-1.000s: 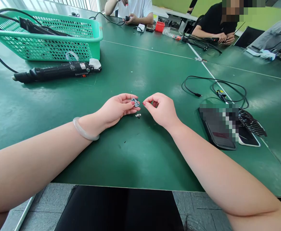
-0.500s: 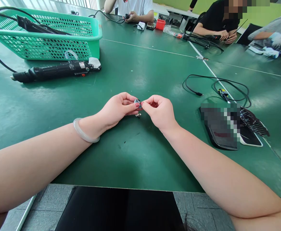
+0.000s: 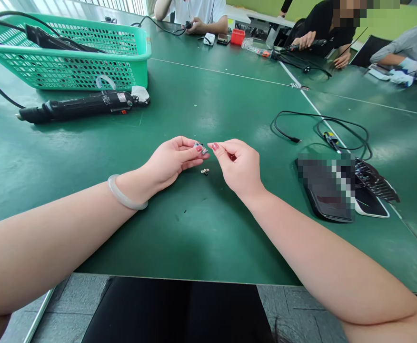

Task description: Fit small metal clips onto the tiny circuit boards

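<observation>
A broad green tabletop (image 3: 208, 252), crossed by pale seams, carries everything here. On its left stands a mint-green mesh basket (image 3: 142, 71), with a black cylindrical tool (image 3: 80, 107) lying lengthwise just in front of it. Near the middle lies a small metal part (image 3: 204, 171), and closer to the near edge is a tiny black speck (image 3: 184, 211). On the right, a black cable (image 3: 354, 125) loops loosely across a seam; nearer, a black flat device (image 3: 332, 212) lies beside a white-edged one (image 3: 374, 209). Farther off sits a small red box (image 3: 237, 36)
</observation>
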{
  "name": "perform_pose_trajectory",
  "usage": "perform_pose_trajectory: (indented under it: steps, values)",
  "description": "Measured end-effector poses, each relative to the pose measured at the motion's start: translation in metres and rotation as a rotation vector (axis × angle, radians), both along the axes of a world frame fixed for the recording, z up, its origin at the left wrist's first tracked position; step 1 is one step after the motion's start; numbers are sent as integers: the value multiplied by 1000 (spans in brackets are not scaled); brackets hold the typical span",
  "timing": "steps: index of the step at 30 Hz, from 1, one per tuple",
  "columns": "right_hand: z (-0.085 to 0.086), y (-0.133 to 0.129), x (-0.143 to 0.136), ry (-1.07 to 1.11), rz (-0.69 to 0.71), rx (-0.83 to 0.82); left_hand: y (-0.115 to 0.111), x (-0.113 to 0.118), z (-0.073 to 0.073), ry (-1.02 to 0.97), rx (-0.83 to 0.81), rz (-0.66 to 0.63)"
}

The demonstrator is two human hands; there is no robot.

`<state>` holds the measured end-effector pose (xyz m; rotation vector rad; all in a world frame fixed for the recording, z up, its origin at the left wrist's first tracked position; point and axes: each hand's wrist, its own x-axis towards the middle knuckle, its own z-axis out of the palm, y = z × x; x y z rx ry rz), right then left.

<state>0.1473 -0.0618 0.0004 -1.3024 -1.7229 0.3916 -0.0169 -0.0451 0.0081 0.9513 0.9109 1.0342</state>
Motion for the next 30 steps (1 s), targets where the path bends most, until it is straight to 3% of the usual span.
perform_pose_trajectory:
  steps: [4, 11, 18, 23, 30]
  values:
    - [-2, 8, 8, -54, -30, -68, 2, -1, 1, -58, -54, 22]
    - [-5, 12, 14, -320, 230, -294, 3, -2, 0, -84, -58, 57]
    - [-4, 11, 9, -380, 245, -231, 2, -2, 1, -56, -47, 44]
    - [-5, 14, 14, -302, 169, -190, 2, -1, 0, -48, -35, 29]
    - [-5, 15, 18, -329, 191, -232, 1, -1, 0, -24, -29, 27]
